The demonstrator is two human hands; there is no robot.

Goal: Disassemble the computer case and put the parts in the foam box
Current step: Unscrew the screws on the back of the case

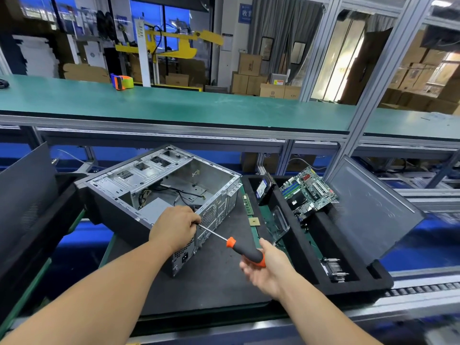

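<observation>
The open computer case [159, 185] lies on its side on a dark mat, its power supply [183, 256] at the near corner. My left hand [174, 227] rests on the case's rear edge and pinches the tip of a screwdriver shaft. My right hand [266, 267] grips the orange-and-black handle of the screwdriver [245, 252], which points at the case's back panel. To the right stands the black foam box [306, 255] with a motherboard [308, 192], a hard drive [265, 190] and a clear plastic part [278, 220] in it.
A memory stick [247, 204] and a small chip [254, 221] lie on the mat between case and foam box. Side panels lean at the left [27, 195] and right [373, 207]. A tape dispenser [122, 82] sits on the green shelf [199, 105] behind.
</observation>
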